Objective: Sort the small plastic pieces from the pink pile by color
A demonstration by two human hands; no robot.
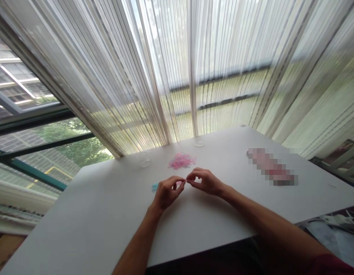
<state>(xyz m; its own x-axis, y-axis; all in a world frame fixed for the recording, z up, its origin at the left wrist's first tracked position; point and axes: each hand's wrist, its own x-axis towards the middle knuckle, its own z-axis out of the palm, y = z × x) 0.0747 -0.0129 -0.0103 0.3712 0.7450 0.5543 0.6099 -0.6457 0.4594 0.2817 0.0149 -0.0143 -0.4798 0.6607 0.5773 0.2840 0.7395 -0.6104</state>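
Over the table (108,214), left hand (168,190) and right hand (206,181) are pinching close together — anything held being too small to tell — while the pink pile (181,161) is spreading left to right on their far side, neither hand clearly nearer.

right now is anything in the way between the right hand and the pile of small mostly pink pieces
Nothing visible stands between the right hand and the pile of small, mostly pink pieces; only white tabletop shows. The left hand is close by, but off to one side.
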